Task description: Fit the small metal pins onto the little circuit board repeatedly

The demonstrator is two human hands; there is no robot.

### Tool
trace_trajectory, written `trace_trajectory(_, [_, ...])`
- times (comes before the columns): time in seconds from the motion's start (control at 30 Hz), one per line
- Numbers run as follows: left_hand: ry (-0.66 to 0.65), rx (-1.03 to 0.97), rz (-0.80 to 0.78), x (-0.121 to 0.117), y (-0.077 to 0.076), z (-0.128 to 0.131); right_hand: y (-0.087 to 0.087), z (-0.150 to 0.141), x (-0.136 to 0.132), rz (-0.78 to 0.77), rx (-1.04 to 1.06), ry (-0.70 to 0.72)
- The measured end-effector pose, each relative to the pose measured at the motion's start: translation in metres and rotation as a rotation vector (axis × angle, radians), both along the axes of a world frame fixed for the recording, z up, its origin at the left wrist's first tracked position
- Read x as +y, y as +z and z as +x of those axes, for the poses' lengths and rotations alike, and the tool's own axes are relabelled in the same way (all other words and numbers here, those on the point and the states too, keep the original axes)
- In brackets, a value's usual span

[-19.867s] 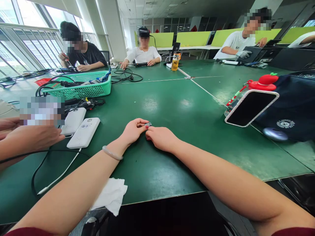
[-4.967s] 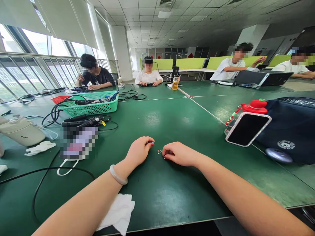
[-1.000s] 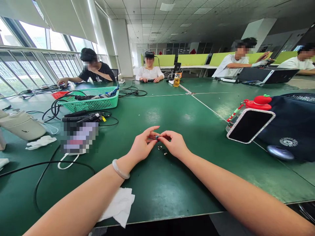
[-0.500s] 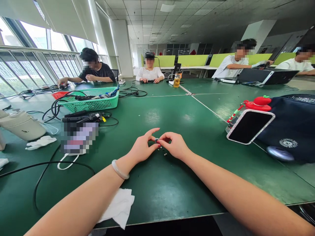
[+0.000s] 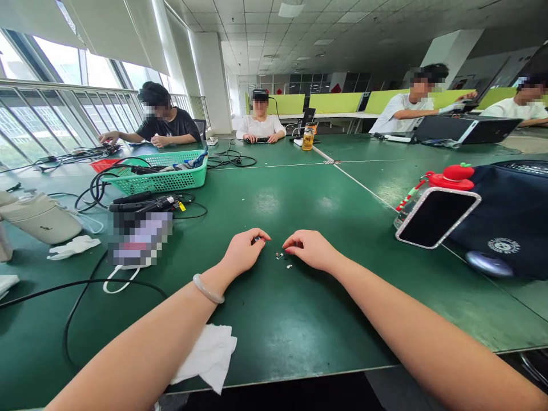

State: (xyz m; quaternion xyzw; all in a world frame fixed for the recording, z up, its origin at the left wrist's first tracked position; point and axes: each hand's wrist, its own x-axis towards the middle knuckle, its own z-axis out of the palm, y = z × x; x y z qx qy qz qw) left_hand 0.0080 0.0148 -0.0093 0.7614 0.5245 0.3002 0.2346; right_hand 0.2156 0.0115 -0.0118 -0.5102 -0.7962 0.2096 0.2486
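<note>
My left hand (image 5: 245,250) rests low over the green table (image 5: 274,319), its fingers curled round a small dark bluish piece (image 5: 256,239) that is mostly hidden. To its right my right hand (image 5: 314,250) is closed, thumb and fingertips nearly together; whether anything is between them is too small to see. Several tiny pale and dark pieces (image 5: 279,256) lie on the table just by the right fingertips. One small whitish piece (image 5: 289,266) lies a little nearer to me. The two hands are apart.
Left are a green basket (image 5: 158,180), black cables, a phone (image 5: 143,240) and a beige bottle (image 5: 43,220). A white tissue (image 5: 209,354) lies by my left forearm. Right stand a phone in a glittery case (image 5: 437,218), a red-lidded bottle (image 5: 456,178) and a dark bag (image 5: 518,211). Other people sit around.
My hands, which met at the small dark piece, have drawn apart. The left has kept the piece and shifted left; the right has moved slightly right, uncovering the tiny pieces on the table.
</note>
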Motion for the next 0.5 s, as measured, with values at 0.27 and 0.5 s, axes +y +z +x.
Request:
trace_trajectory(0.27, [-0.035,-0.014,0.017,0.000,-0.002,0.001,0.005,0.002,-0.007,-0.139,-0.040,0.173])
trace_trajectory(0.5, [-0.060,-0.011,-0.006,0.001,-0.004,0.000,0.006,0.002,-0.011,-0.133,-0.076,0.227])
